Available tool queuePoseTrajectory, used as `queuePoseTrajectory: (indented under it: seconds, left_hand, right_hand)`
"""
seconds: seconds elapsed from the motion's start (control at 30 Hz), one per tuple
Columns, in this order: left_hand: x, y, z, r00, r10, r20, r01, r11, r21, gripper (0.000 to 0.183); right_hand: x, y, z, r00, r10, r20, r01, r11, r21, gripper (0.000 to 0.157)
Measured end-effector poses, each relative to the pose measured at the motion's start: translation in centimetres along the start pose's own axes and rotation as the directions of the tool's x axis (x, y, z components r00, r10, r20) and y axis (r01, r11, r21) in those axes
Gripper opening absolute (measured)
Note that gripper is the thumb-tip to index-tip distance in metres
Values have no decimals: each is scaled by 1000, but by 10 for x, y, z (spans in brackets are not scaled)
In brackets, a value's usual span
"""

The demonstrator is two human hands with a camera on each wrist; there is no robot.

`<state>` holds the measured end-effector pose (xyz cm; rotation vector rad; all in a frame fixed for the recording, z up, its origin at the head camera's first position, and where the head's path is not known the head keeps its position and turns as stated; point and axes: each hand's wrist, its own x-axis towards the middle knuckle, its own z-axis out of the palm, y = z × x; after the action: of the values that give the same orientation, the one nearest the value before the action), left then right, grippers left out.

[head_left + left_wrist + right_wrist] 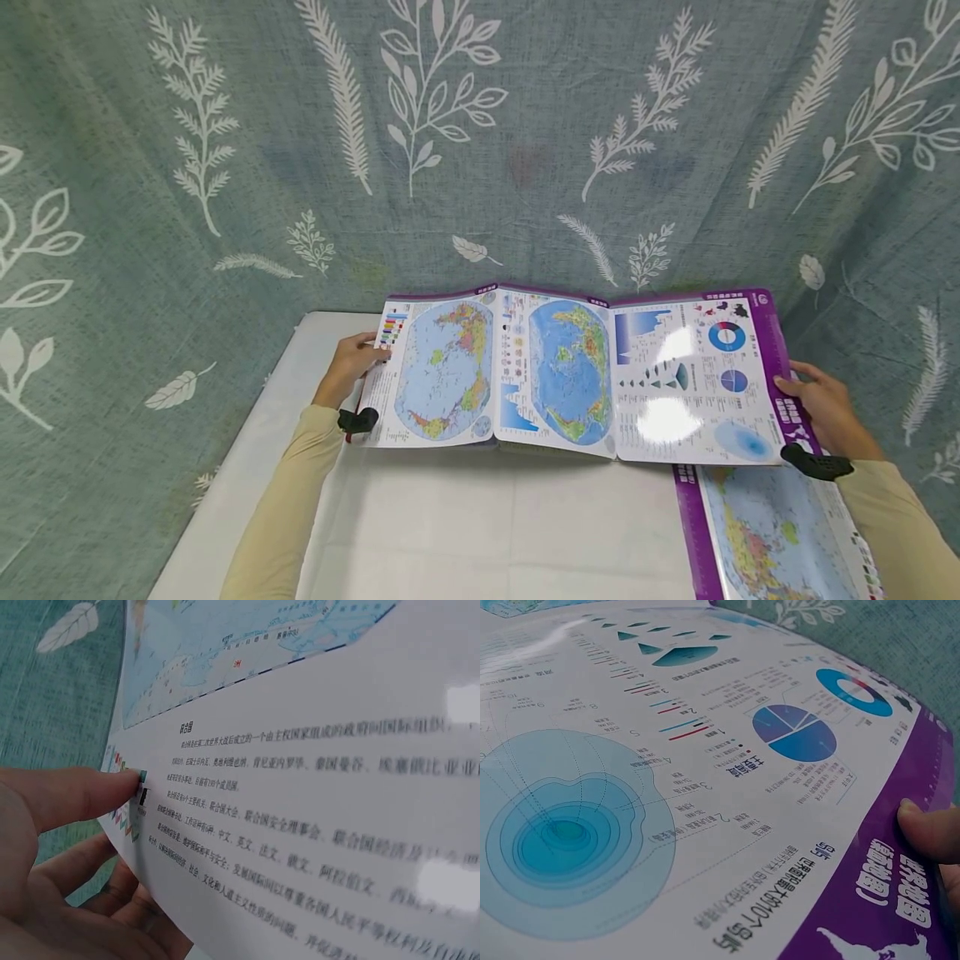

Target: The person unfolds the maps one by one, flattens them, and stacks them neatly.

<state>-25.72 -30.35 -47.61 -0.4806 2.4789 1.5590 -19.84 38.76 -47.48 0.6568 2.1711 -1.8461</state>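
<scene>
A folding world map sheet (553,379) with a purple border is spread in three panels between my hands. Two panels carry coloured world maps; the right one has charts and a blue ring diagram (727,337). At its left edge my left hand (351,368) pinches the sheet, thumb (90,795) on the printed face and fingers behind. My right hand (828,410) grips the purple right border, its thumb (930,825) on the front and the other fingers mostly hidden behind. The panels bend at their folds, and light glares off the right one.
A second purple-bordered map (780,533) lies on the white table (480,517) at the front right, partly covered by the held sheet and right sleeve. Behind the table hangs a grey-green curtain (525,167) with white leaf prints.
</scene>
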Motion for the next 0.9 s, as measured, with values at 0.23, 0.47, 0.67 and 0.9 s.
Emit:
queuePoseTrajectory:
  seconds: [0.23,0.47,0.67,0.9]
  left_hand:
    - [-2,-1,0,1000,16,2,-16,999,-39,63]
    - [-1,0,-1,1000,23,-17,-24,999,-38,66]
    - [1,-4,-1,999,0,-42,-3,997,-71,66]
    - [1,-5,-1,996,43,-82,-53,991,-125,60]
  right_hand:
    - [1,1,-2,1000,-5,-6,5,1000,7,68]
    - [1,1,-4,1000,-8,-18,8,1000,-18,72]
    - [1,-1,-4,999,15,-40,-17,999,-51,73]
    - [3,-3,-5,999,18,-48,-22,997,-77,72]
